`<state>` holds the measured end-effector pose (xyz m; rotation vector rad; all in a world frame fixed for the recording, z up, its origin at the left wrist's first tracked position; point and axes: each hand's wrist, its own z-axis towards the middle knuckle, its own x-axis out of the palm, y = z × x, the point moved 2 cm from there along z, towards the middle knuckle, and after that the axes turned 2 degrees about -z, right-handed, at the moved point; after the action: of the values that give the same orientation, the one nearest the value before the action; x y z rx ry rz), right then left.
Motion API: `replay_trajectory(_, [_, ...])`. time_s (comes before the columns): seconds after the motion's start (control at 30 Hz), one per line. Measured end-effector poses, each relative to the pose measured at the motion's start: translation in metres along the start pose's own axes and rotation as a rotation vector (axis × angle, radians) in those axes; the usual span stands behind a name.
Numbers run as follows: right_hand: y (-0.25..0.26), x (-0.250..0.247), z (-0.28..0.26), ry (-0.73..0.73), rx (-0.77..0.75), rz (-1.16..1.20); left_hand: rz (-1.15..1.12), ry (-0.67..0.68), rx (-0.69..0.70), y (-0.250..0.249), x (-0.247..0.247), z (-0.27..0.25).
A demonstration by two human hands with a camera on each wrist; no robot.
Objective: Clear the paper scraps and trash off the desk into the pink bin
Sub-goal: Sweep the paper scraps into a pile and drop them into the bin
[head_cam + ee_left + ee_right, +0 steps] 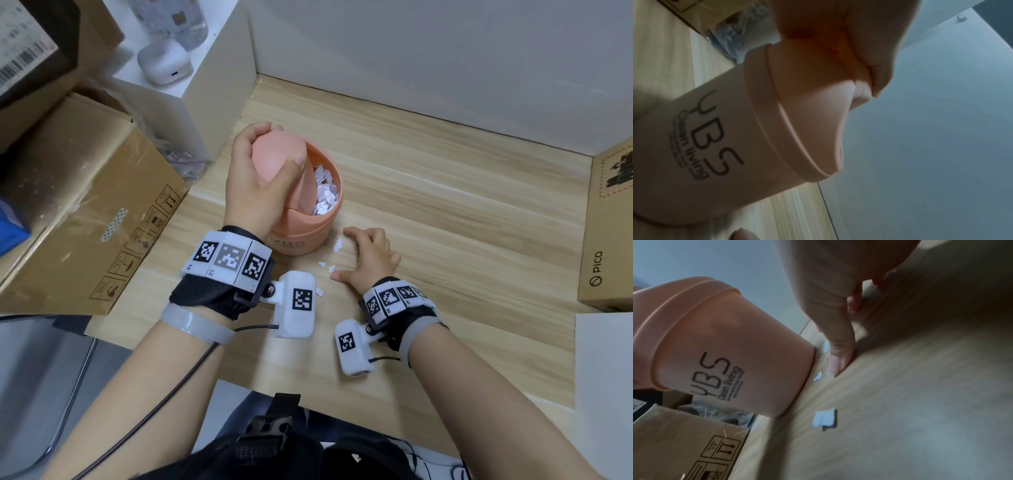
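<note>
The pink bin (301, 236) marked YBS stands on the wooden desk (445, 205), and white paper scraps (323, 192) fill its inside. My left hand (281, 144) grips the bin's swing lid (277, 161) from above and holds it tilted open; the left wrist view shows my fingers (869, 48) curled over the lid (818, 105). My right hand (346, 255) rests on the desk right of the bin, fingertips down and holding nothing. Small white scraps (337, 245) lie between it and the bin, with more (327, 266) by the thumb (838, 353) and a larger scrap (825, 418) nearer me.
A large cardboard box (85, 205) lies left of the bin, with a crumpled plastic bag (181, 157) behind it. A white shelf block (191, 78) stands at the back left. A brown PICO box (609, 233) and a white box (603, 377) bound the right side.
</note>
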<state>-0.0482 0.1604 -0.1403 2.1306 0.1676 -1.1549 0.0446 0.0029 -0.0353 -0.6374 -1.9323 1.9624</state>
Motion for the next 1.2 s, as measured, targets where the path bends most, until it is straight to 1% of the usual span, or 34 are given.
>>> replay_trajectory(0.07, [0.004, 0.003, 0.005, 0.044, -0.036, 0.022, -0.007, -0.002, 0.002, 0.000, 0.000, 0.000])
replay_trajectory(0.17, [0.012, 0.010, 0.006, 0.147, -0.179, 0.069, -0.005, -0.004, 0.004, 0.000, 0.000, 0.000])
replay_trajectory(0.27, [0.013, 0.017, -0.001, 0.233, -0.271, 0.065, -0.011, -0.003, 0.009, 0.001, 0.000, 0.001])
replay_trajectory(0.4, [0.013, 0.022, -0.014, 0.235, -0.335, 0.096, -0.009, -0.005, 0.014, 0.003, -0.001, 0.001])
replay_trajectory(0.53, [0.013, 0.026, -0.015, 0.288, -0.398, 0.018, -0.017, -0.003, 0.010, 0.005, -0.001, 0.002])
replay_trajectory(0.67, [0.010, 0.023, -0.013, 0.239, -0.378, 0.079, -0.016, 0.001, 0.022, 0.006, -0.001, 0.003])
replay_trajectory(0.73, [0.006, 0.023, -0.013, 0.228, -0.401, 0.084, -0.018, 0.001, 0.025, 0.006, -0.001, 0.003])
replay_trajectory(0.97, [0.007, 0.028, -0.011, 0.261, -0.515, -0.066, -0.017, 0.007, 0.013, 0.007, -0.001, 0.004])
replay_trajectory(1.03, [0.009, 0.025, -0.011, 0.280, -0.496, -0.057, -0.008, 0.006, 0.013, 0.007, -0.001, 0.004])
replay_trajectory(1.1, [0.008, 0.012, -0.010, 0.247, -0.417, 0.073, -0.011, 0.009, 0.012, 0.008, -0.001, 0.004])
replay_trajectory(1.2, [0.017, -0.023, -0.008, 0.065, -0.322, 0.331, -0.021, 0.010, 0.007, 0.009, -0.002, 0.005])
